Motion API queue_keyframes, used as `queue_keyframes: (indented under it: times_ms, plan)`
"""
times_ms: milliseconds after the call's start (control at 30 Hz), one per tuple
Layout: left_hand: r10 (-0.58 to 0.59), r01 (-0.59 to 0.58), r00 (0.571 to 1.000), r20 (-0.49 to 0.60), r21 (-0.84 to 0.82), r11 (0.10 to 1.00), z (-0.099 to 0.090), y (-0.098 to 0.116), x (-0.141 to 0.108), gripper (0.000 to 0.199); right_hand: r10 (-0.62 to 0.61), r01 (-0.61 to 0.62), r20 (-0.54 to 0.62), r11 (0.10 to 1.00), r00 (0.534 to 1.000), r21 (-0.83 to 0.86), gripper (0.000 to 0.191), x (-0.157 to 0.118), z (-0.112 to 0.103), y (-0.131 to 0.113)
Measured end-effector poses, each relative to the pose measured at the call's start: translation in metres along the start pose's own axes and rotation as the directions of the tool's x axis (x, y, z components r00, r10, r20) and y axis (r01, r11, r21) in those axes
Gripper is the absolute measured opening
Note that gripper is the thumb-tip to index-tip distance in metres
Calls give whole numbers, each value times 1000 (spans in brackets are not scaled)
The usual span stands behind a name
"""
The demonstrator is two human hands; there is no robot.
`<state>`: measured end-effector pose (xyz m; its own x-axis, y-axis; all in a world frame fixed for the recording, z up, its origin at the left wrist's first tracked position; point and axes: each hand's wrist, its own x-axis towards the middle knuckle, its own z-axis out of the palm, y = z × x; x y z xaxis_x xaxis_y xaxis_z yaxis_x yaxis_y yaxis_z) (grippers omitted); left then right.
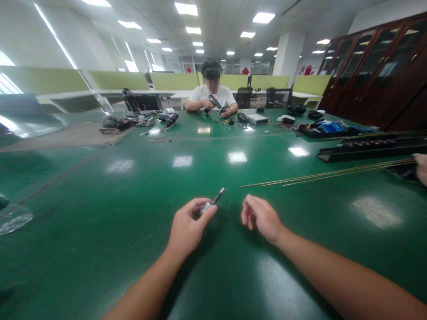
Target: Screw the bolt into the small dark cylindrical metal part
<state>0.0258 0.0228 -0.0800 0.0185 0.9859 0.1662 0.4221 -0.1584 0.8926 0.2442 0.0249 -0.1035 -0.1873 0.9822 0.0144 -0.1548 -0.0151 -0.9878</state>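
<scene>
In the head view my left hand (188,226) is closed on a small silver tool with a dark stem (216,196). Its pale tip points up and to the right, and my fingers hide part of its body. What kind of tool it is I cannot make out. My right hand (263,218) hovers over the green table a short way to the right, with its fingers curled in and nothing visible in them. Beyond it, several thin brass-coloured rods (320,175) run off to the right, their left ends just past my right hand.
Another person's hand (420,168) is at the right edge, by the rods. A long black channel (367,149) lies behind them. Across the green table (133,195) a person (213,98) holds a drill-like tool. Electronics clutter (147,119) and a black tray (328,129) stand farther back.
</scene>
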Motion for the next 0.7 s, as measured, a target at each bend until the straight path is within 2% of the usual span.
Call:
queue_keyframes:
  times_ms: [133,233,367,467,567,700]
  plan:
    - [-112,109,994,3,-238,965,3,-6,8,57,-27,32,56,996,998,-79,44,-2,2,-1]
    - [-154,130,987,-56,-300,945,3,-8,11,62,-39,47,75,992,996,-117,43,-3,2,-2]
    - [-176,135,981,-78,-372,918,2,-9,11,61,-55,68,91,987,994,-143,43,-2,2,-2]
    - [-150,108,982,-117,-302,947,-1,-2,6,60,-66,82,107,984,992,-157,43,-2,1,-3]
    - [-106,77,986,-131,-213,974,-9,16,-3,56,-62,78,106,986,992,-148,44,0,2,-3]
    - [-78,68,990,-118,-87,994,-39,38,-25,55,-55,72,115,987,992,-144,44,2,2,-2]
